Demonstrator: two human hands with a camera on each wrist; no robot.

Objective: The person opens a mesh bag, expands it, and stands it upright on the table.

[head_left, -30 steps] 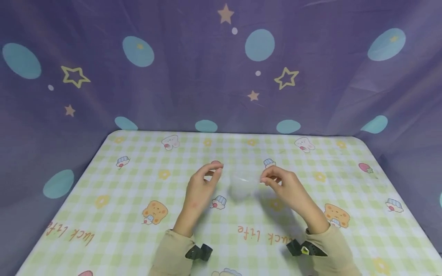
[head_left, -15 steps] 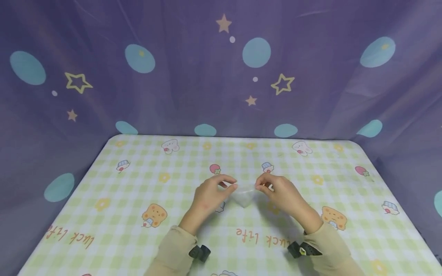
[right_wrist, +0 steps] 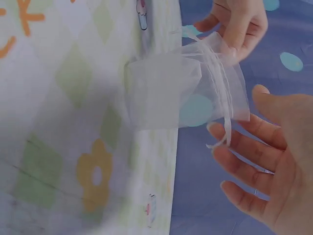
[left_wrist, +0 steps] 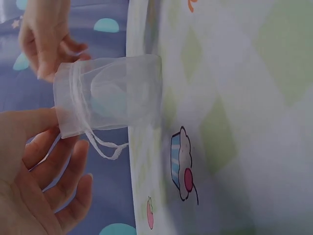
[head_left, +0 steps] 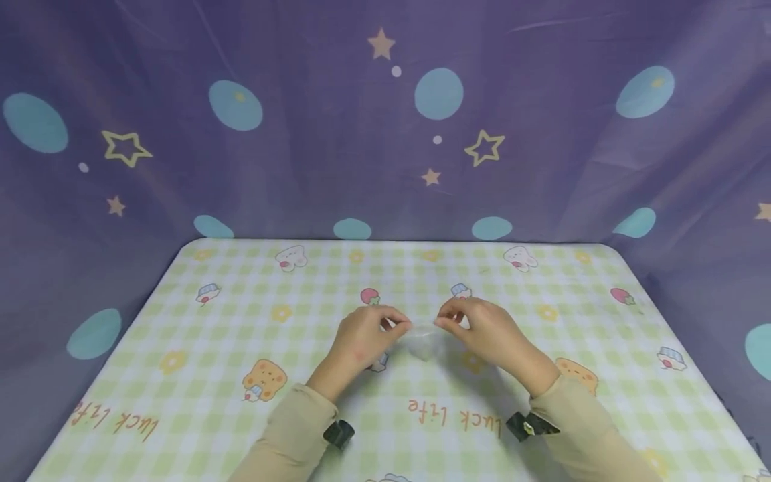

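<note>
A small sheer white drawstring pouch point(head_left: 423, 344) hangs between the two hands, over the table. In the left wrist view its mouth faces the hands, and a cord loop point(left_wrist: 110, 149) dangles from one side. A paler shape shows through the mesh. My left hand point(head_left: 369, 337) pinches one top corner between thumb and index finger. My right hand point(head_left: 484, 333) is at the opposite top corner. In the right wrist view, the index finger point(right_wrist: 261, 132) touches behind that corner, the thumb point(right_wrist: 269, 100) stands apart from the pouch, and the other fingers are loosely spread.
A green-and-white checked cloth point(head_left: 211, 335) with cartoon prints covers the table. A purple curtain point(head_left: 337, 134) with stars and blue spots rises behind it. A dark camera mount point(head_left: 340, 434) is on the left cuff, another mount point(head_left: 530, 426) on the right.
The left hand has come in from the left and taken a top corner of the pouch. Both hands are closer together, and the pouch has stopped swinging and hangs lower in view.
</note>
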